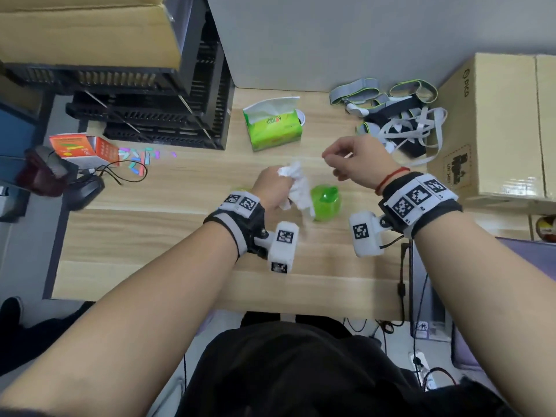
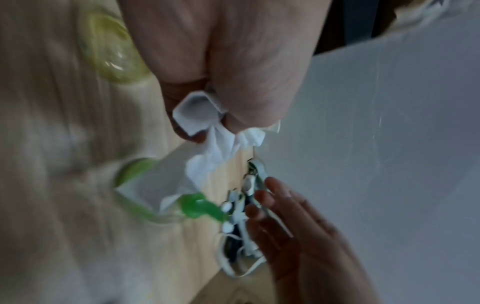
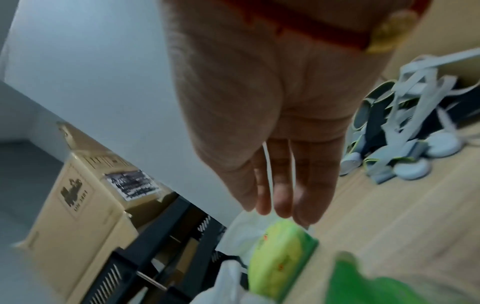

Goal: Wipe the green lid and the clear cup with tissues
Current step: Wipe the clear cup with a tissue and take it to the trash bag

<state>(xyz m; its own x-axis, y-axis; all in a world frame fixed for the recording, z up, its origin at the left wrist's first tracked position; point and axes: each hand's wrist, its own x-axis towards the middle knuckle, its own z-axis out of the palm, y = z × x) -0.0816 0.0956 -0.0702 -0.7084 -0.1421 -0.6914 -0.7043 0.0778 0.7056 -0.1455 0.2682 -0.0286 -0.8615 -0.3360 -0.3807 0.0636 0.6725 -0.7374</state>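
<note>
Green lid on table, crumpled tissue beside.

two hands, one tissue, one green lid, one tissue pack, two cardboard boxes
</note>
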